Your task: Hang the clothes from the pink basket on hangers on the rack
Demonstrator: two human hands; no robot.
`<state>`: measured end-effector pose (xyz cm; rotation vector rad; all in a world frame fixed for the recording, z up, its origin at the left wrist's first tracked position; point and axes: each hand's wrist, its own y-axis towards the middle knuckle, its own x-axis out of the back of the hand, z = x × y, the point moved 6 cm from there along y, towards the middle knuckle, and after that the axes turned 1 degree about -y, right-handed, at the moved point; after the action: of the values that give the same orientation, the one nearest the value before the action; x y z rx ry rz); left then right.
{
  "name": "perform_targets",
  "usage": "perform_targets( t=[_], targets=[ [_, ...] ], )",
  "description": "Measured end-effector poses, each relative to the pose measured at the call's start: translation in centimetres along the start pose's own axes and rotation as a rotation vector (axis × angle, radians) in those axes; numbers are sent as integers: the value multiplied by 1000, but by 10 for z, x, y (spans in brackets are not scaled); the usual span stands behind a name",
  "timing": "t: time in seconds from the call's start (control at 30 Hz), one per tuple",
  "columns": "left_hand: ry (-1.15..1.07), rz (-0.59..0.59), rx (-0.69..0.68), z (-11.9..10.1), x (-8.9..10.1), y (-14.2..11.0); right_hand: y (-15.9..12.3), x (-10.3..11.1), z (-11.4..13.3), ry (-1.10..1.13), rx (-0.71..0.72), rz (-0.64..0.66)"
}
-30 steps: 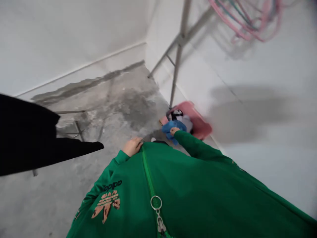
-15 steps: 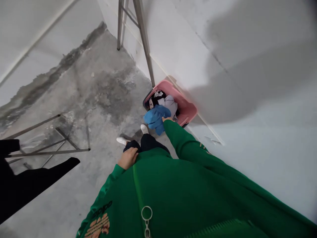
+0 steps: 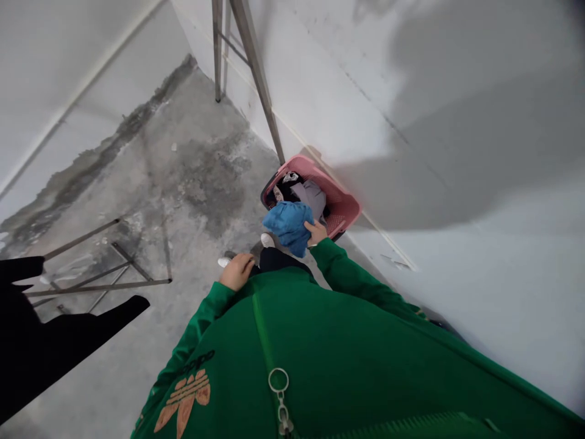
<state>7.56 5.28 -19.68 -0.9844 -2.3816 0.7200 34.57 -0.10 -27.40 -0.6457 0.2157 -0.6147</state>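
Observation:
My right hand (image 3: 316,232) is closed on the edge of a crumpled blue cloth garment (image 3: 290,224). The garment hangs bunched above the near left rim of a pink laundry basket (image 3: 343,204). Inside the basket lie a greyish-lilac garment (image 3: 312,194) and dark clothes with a white patterned piece (image 3: 290,177). In front of my waist, by my thigh, is my left hand (image 3: 236,272), loosely bent with its fingers apart and nothing seen in it. Part of its fingertips is hard to make out.
A metal rack's legs (image 3: 258,73) stand against the wall behind the basket. At the left, another metal frame (image 3: 98,286) stands on the concrete floor (image 3: 214,177), with a black garment (image 3: 68,347) hanging near it. A white wall (image 3: 479,286) rises on the right.
My right hand has drawn the blue garment up and slightly toward me, and more of the hand shows. More of the lilac garment is uncovered. My left hand has barely moved.

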Motion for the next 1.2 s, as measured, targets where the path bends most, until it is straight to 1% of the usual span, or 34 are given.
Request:
perform_targets(
  t=[0.1,0.17,0.23,0.33,0.43,0.5,0.57,0.67,0.73,0.77,0.8,0.83,0.9,0.93,0.97,1.0,1.07,1.13,1.2],
  targets=[
    [-142,-1,97,-7,-5,24,-22,0,2,226,-20,105],
    [-227,22,150,-12,-13,38,-30,-1,7,306,2,172],
    [-294,41,183,-20,-25,50,-30,0,12,240,38,209],
    [-450,65,268,-32,-50,62,-27,-4,14,113,52,266],
    [-579,80,360,-38,-74,69,-29,-17,12,36,48,337],
    [-587,71,381,-40,-84,74,-29,-28,9,-19,44,383],
    [-586,59,393,-40,-89,81,-22,-36,8,-55,34,415],
    [-572,37,383,-43,-93,105,3,-34,6,-64,8,458],
    [-560,11,360,-48,-96,133,29,-24,4,-47,-20,487],
    [-549,-14,344,-50,-97,149,46,-15,3,-64,-27,470],
    [-530,-50,324,-52,-98,167,64,-4,2,-105,-25,421],
    [-504,-90,304,-52,-98,186,84,9,0,-164,-17,345],
    [-440,-153,271,-48,-98,218,125,38,-2,-304,3,149],
    [-406,-166,266,-42,-98,229,144,51,-5,-364,10,60],
    [-377,-162,269,-34,-98,236,162,61,-8,-405,11,-2],
    [-356,-144,280,-24,-99,238,178,69,-12,-433,8,-41],
    [-321,-101,303,-1,-100,227,203,77,-21,-489,1,-85],
    [-305,-42,328,22,-99,198,218,77,-29,-526,-18,-98],
    [-296,19,360,40,-95,162,222,69,-32,-543,-28,-83]
  ],
)
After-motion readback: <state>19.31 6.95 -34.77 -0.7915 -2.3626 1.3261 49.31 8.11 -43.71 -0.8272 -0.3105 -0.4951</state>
